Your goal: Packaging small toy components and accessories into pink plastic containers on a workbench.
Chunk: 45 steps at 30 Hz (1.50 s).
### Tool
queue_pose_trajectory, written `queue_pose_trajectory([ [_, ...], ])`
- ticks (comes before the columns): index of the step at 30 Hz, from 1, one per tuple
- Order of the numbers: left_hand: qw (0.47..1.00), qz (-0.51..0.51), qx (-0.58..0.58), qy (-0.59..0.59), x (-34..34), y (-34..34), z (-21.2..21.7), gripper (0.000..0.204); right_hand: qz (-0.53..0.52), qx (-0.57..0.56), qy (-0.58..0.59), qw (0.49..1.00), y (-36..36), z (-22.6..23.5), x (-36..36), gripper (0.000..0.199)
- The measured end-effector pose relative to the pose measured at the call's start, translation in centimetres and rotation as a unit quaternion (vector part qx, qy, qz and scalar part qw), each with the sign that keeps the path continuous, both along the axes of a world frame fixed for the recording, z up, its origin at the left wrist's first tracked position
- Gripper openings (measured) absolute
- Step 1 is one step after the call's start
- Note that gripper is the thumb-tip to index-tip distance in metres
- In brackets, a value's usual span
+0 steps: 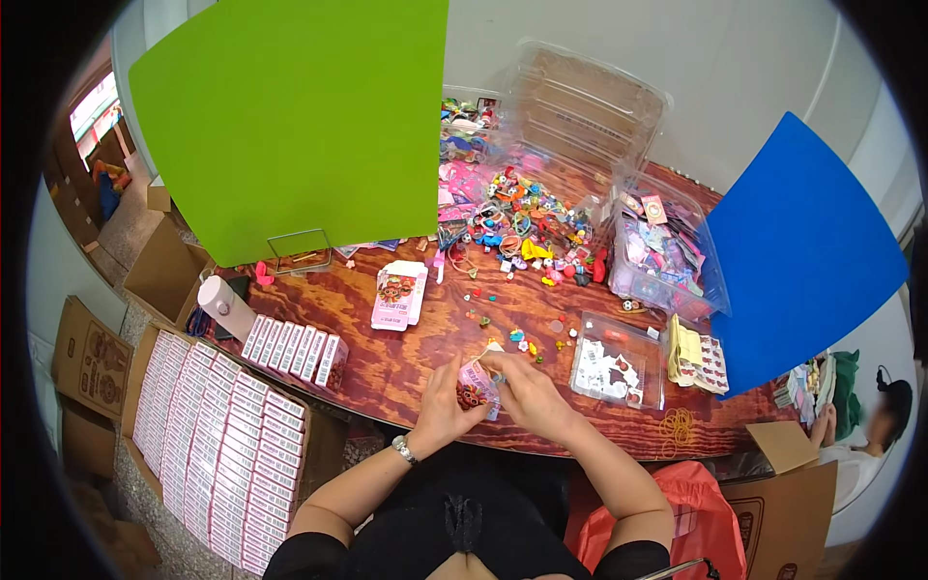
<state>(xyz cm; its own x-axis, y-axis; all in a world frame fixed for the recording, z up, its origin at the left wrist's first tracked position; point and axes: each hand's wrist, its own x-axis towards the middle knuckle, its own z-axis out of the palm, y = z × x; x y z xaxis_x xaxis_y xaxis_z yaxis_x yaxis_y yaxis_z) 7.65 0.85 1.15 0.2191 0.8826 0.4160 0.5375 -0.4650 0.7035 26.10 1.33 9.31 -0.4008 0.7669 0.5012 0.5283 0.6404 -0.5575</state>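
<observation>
Close to the table's front edge, a small pink printed carton (471,393) stands upright between my two hands. My left hand (442,401) is wrapped round its left side, with a silver watch on that wrist. At the carton's top right, my right hand (532,398) has its fingers closed on the upper edge, where a pale flap shows. Whether anything small is also between those fingers is hidden. Ahead and to the left lies a flattened white and pink carton (398,296). Several tiny colourful trinkets (523,341) lie scattered just beyond my right hand.
Upright finished cartons (297,354) form a row at left, beside a pale bottle (227,307); a packed cardboard box (217,445) stands below. A trinket pile (532,222), clear bin (667,242), shallow tray (617,360), rubber bands (679,425), and green (290,126) and blue (812,261) boards surround the table.
</observation>
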Motion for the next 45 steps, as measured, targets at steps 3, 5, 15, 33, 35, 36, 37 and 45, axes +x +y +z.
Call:
queue_pose_trajectory([
  [3,1.000,-0.010,-0.011,0.000,0.5,-0.3,0.3,0.097,-0.059,-0.036,-0.011,0.998,-0.3,-0.9,0.6,0.026],
  [5,1.000,-0.015,0.012,0.012,0.8,-0.4,0.1,0.096,-0.068,-0.071,0.002,0.995,-0.3,-1.0,0.8,0.028],
  [15,0.999,-0.015,0.028,0.025,1.2,-0.4,-0.2,0.088,-0.019,0.054,-0.186,0.981,-0.6,-2.9,3.8,0.039],
  [33,0.997,-0.053,-0.058,0.007,0.4,1.0,0.1,0.086,-0.371,-0.276,-0.269,0.845,3.6,-7.4,23.2,0.035],
  [35,0.998,-0.045,-0.034,0.018,0.2,1.1,0.0,0.087,-0.362,-0.301,-0.251,0.846,3.8,-6.9,23.8,0.030],
  [36,0.998,-0.045,-0.035,0.016,0.2,1.1,0.1,0.087,-0.346,-0.264,-0.214,0.875,3.7,-6.8,24.1,0.024],
  [37,0.998,-0.046,-0.044,0.009,0.1,1.1,0.2,0.087,-0.329,-0.226,-0.175,0.900,3.7,-6.7,24.2,0.018],
  [45,0.998,-0.054,-0.041,0.001,0.5,0.6,0.2,0.086,-0.194,-0.269,-0.273,0.903,5.9,-7.9,24.3,0.031],
])
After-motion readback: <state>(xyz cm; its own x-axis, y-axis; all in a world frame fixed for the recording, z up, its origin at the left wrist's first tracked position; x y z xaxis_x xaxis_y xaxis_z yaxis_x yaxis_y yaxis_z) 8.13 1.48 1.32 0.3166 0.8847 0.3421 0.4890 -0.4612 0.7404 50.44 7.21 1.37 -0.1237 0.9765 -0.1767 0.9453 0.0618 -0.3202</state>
